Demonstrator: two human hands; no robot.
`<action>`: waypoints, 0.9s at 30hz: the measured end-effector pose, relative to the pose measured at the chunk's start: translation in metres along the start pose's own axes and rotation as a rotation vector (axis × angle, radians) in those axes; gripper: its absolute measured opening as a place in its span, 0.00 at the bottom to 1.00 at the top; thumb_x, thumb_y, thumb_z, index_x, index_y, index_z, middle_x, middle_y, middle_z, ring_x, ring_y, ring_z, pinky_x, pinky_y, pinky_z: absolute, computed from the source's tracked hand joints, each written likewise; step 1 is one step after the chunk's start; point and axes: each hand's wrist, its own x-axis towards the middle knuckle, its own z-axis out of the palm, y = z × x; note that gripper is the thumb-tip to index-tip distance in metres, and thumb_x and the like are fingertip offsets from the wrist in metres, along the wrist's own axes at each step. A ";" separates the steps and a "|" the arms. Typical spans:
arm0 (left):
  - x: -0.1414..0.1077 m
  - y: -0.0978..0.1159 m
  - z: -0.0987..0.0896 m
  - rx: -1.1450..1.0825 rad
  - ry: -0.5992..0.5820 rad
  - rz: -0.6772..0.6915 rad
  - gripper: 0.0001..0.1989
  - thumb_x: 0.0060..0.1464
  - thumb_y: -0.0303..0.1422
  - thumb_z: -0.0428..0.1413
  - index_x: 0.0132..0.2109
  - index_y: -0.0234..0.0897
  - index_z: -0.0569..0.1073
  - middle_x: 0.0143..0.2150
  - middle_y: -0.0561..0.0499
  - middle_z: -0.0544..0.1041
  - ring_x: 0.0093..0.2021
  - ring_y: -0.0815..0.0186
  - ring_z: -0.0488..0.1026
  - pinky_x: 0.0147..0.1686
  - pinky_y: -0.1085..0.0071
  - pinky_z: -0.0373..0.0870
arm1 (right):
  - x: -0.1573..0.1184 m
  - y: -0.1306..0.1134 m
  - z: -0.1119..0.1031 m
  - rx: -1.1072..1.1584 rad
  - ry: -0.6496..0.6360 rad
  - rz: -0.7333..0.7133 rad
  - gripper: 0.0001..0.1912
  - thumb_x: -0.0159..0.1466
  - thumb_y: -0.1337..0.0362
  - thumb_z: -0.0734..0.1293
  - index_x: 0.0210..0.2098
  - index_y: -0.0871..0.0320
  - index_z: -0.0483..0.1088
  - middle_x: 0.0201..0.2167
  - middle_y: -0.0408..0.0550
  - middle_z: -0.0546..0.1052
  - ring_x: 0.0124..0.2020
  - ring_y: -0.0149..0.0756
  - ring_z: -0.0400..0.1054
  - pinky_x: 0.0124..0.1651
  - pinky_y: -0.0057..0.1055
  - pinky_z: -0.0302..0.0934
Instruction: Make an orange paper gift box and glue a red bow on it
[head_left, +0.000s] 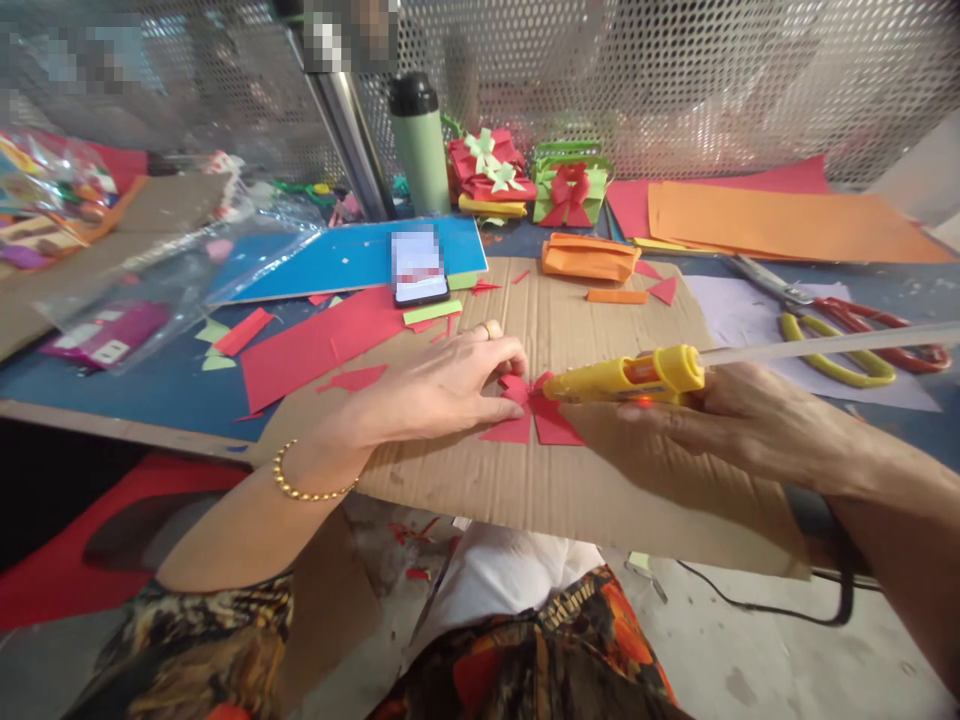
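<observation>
On the cardboard sheet lies a red paper bow (pixel 559 425) with two tails spread toward me. My left hand (pixel 442 380) holds it from the left, thumb on the near side and curled fingers on the far side. A yellow hot glue gun (pixel 622 378) is gripped in my right hand (pixel 750 425), its nozzle at the middle of the bow. I cannot tell whether the tip touches the paper. A glue stick (pixel 825 342) sticks out of the gun's rear, and a small red light glows under its body.
Beneath the work is a cardboard sheet (pixel 600 510). A phone (pixel 417 265) rests on a blue folder (pixel 337 255). Scissors (pixel 832 320) lie at right. Behind stand a green bottle (pixel 420 150), a green paper bag with a red bow (pixel 571 190) and an orange folded paper piece (pixel 590 258).
</observation>
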 end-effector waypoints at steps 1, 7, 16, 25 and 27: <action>0.000 0.000 0.000 -0.006 0.001 0.005 0.07 0.61 0.33 0.60 0.46 0.39 0.75 0.45 0.50 0.72 0.42 0.63 0.69 0.38 0.67 0.60 | -0.001 0.003 0.000 -0.002 -0.016 0.026 0.35 0.63 0.29 0.64 0.28 0.55 0.76 0.17 0.41 0.63 0.18 0.29 0.53 0.17 0.28 0.46; 0.001 -0.003 0.004 -0.058 -0.009 -0.005 0.07 0.61 0.31 0.60 0.47 0.39 0.75 0.46 0.50 0.72 0.43 0.63 0.69 0.42 0.66 0.61 | 0.004 -0.011 -0.001 0.129 -0.038 0.030 0.34 0.63 0.30 0.65 0.45 0.52 0.81 0.17 0.40 0.64 0.19 0.33 0.58 0.18 0.29 0.51; 0.001 -0.004 0.007 -0.112 0.012 0.023 0.05 0.59 0.29 0.59 0.44 0.39 0.73 0.45 0.50 0.71 0.43 0.63 0.69 0.42 0.65 0.62 | 0.005 -0.025 -0.004 0.192 -0.048 0.036 0.33 0.63 0.31 0.66 0.47 0.52 0.81 0.16 0.39 0.65 0.19 0.33 0.59 0.19 0.29 0.55; 0.002 -0.004 0.009 -0.162 0.019 0.043 0.08 0.58 0.25 0.58 0.44 0.39 0.70 0.45 0.50 0.71 0.43 0.64 0.70 0.40 0.67 0.62 | 0.010 -0.016 -0.001 0.130 -0.004 -0.055 0.28 0.66 0.35 0.65 0.43 0.52 0.81 0.24 0.45 0.74 0.29 0.41 0.70 0.28 0.33 0.66; 0.002 -0.006 0.010 -0.169 0.023 0.062 0.08 0.58 0.26 0.57 0.45 0.39 0.70 0.45 0.50 0.71 0.43 0.64 0.70 0.40 0.66 0.62 | 0.011 -0.014 0.000 0.135 0.001 -0.055 0.27 0.66 0.35 0.65 0.43 0.51 0.80 0.25 0.46 0.75 0.30 0.42 0.71 0.28 0.34 0.66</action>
